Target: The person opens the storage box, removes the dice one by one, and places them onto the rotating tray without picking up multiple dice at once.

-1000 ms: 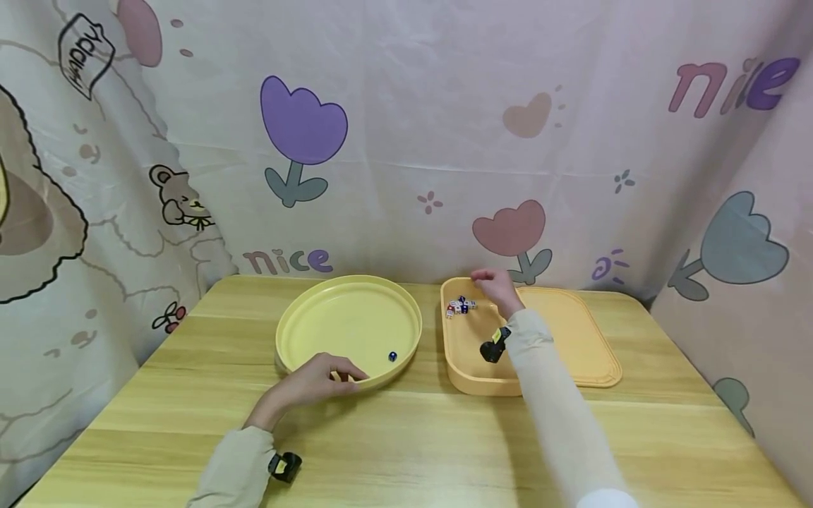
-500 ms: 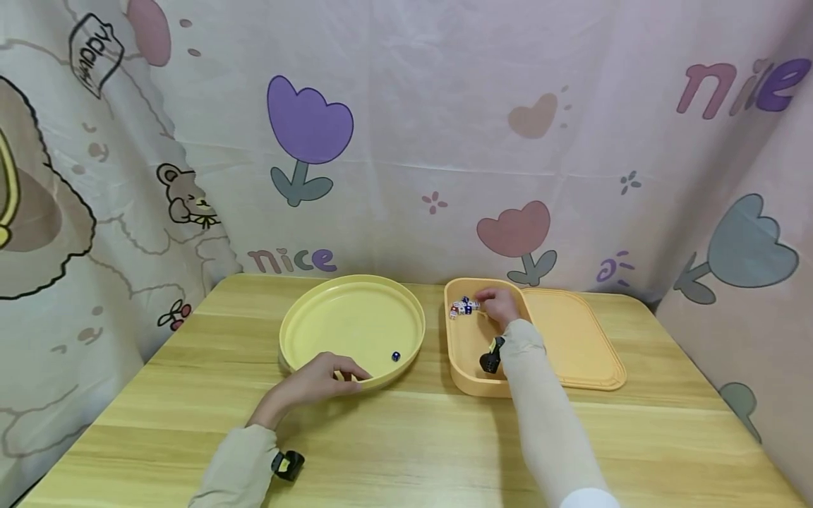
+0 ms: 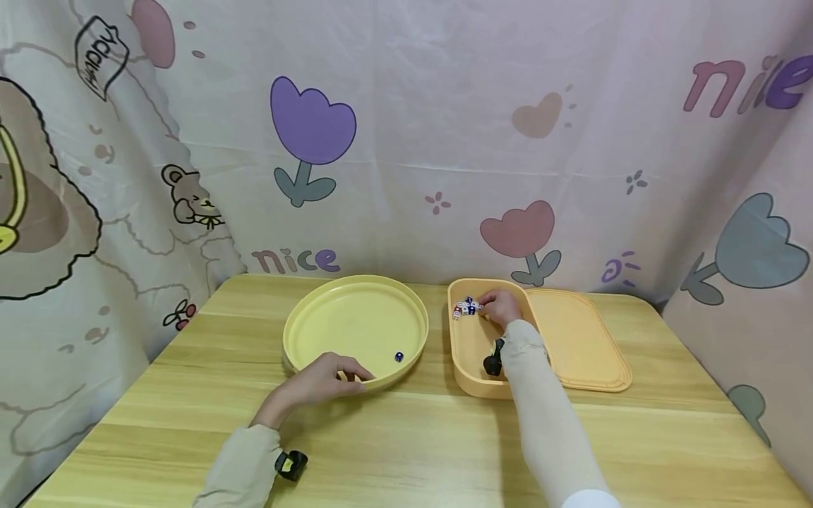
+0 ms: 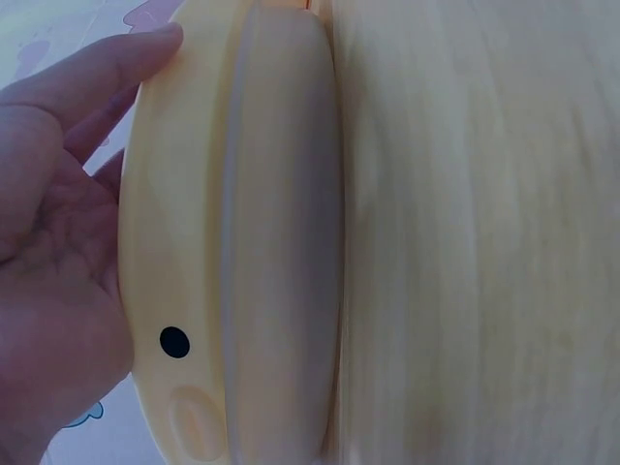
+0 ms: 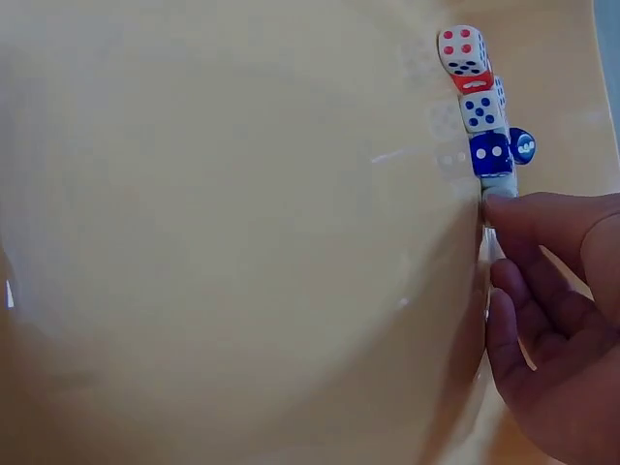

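Toward the far end of the orange rounded-rectangular plastic box, a tight row of white, red and blue dice sits on the floor, right hand pinching a partly hidden whitish die at the row's end. Left of the box, left hand has thumb and fingers gripping the near rim of the round yellow plastic tray, lone dark-blue die inside. Flat orange panel lies just right of the box, all on the wood-grain table.

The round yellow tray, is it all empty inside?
No, one small dark blue cube-shaped die lies inside the round yellow tray, near its front right rim.
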The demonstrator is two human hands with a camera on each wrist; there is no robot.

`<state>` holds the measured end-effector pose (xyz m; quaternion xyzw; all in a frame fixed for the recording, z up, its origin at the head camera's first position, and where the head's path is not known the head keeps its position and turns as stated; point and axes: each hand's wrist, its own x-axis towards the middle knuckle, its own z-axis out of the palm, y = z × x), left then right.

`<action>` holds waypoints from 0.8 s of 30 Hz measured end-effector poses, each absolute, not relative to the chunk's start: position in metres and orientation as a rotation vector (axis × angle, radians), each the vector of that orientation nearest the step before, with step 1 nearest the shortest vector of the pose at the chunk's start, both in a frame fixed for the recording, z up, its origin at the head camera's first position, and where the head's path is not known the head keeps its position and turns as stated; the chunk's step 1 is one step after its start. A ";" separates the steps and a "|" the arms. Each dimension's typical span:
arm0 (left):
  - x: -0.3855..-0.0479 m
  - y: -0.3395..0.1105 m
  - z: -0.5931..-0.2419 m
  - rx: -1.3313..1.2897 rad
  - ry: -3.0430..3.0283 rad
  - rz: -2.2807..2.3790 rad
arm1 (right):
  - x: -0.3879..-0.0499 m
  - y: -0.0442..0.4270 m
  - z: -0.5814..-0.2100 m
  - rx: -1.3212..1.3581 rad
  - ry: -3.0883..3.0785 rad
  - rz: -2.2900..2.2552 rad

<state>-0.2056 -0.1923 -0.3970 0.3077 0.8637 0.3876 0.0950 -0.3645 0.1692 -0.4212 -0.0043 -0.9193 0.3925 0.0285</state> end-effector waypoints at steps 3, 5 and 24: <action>-0.205 -0.192 -0.397 0.911 2.568 1.142 | -0.365 0.169 -0.420 -0.009 -2.844 1.214; -0.205 -0.192 -0.396 0.911 2.570 1.142 | -0.364 0.169 -0.418 -0.001 -2.848 1.224; -0.205 -0.192 -0.396 0.920 2.564 1.154 | -0.358 0.172 -0.383 0.126 -2.692 1.497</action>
